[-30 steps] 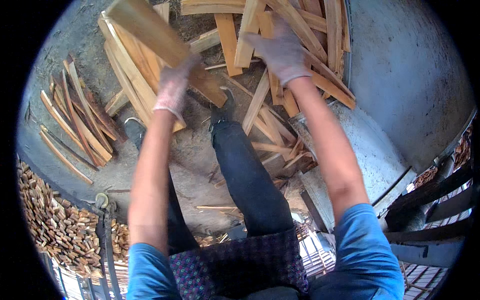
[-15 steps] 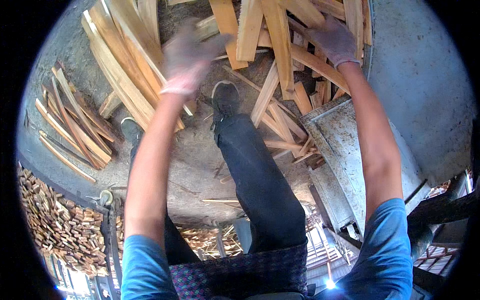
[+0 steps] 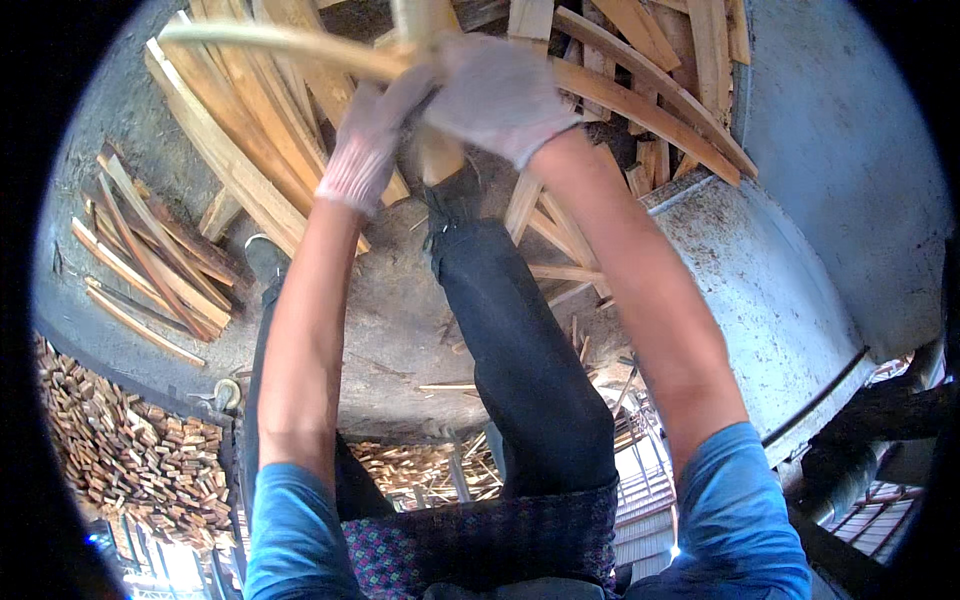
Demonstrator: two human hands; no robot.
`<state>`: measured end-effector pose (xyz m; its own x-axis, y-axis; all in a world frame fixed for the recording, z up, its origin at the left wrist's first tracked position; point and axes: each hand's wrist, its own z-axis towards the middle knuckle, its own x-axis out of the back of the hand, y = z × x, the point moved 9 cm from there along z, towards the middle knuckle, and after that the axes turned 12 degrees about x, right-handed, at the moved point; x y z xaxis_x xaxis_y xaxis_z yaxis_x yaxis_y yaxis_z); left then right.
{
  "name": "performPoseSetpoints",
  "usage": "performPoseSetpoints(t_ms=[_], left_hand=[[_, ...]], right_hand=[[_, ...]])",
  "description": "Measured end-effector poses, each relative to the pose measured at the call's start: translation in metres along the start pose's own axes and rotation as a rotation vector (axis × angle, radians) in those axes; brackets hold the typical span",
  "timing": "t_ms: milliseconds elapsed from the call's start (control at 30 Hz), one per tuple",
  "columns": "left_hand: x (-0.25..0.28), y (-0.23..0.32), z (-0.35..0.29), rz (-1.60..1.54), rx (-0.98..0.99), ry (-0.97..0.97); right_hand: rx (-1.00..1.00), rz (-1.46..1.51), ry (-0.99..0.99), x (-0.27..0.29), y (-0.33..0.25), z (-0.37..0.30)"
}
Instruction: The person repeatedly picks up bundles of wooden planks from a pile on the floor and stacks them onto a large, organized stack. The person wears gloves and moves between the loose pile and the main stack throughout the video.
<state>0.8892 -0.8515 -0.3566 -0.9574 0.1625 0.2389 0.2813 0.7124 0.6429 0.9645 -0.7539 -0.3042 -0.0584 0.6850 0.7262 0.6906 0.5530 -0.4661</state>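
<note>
My right hand (image 3: 500, 95), in a pale knitted glove, is closed around wood at the top middle. A blurred, pale wooden slat (image 3: 290, 45) reaches left from it. An upright wooden board (image 3: 440, 150) shows above and below the same hand, also smeared. My left hand (image 3: 370, 140), gloved too, is close by on the left, just under the slat. Its thumb stands apart from its fingers, whose tips meet the wood or the right hand; blur hides the exact contact.
Long boards (image 3: 240, 140) lie at upper left, beside a bundle of thin curved strips (image 3: 150, 250). More boards (image 3: 640, 110) are heaped at upper right. A stained, pale metal surface (image 3: 770, 270) curves along the right. Stacked wood pieces (image 3: 130, 450) fill the lower left.
My right hand has moved left from the heap to the middle, bringing wood with it. The left hand has dropped slightly. At right, the angular metal panels have given way to a curved surface.
</note>
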Motion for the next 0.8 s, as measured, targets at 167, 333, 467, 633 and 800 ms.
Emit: performPoseSetpoints(t_ms=[167,333,467,633,800], left_hand=[[0.072,-0.098,-0.053,-0.705,0.234,0.149],[0.152,-0.125,-0.110,-0.780,0.389,0.529],[0.154,-0.111,-0.131,-0.358,0.383,0.642],[0.098,-0.166,-0.158,0.034,0.626,0.555],[0.112,-0.097,-0.157,0.170,0.227,0.886]], right_hand=[[0.159,0.078,-0.087,0.005,-0.111,0.042],[0.211,0.308,-0.039,0.015,-0.176,0.095],[0.290,0.306,-0.107,-0.008,-0.178,0.150],[0.206,-0.060,-0.149,-0.020,-0.098,0.138],[0.156,-0.824,0.075,0.043,0.034,0.080]])
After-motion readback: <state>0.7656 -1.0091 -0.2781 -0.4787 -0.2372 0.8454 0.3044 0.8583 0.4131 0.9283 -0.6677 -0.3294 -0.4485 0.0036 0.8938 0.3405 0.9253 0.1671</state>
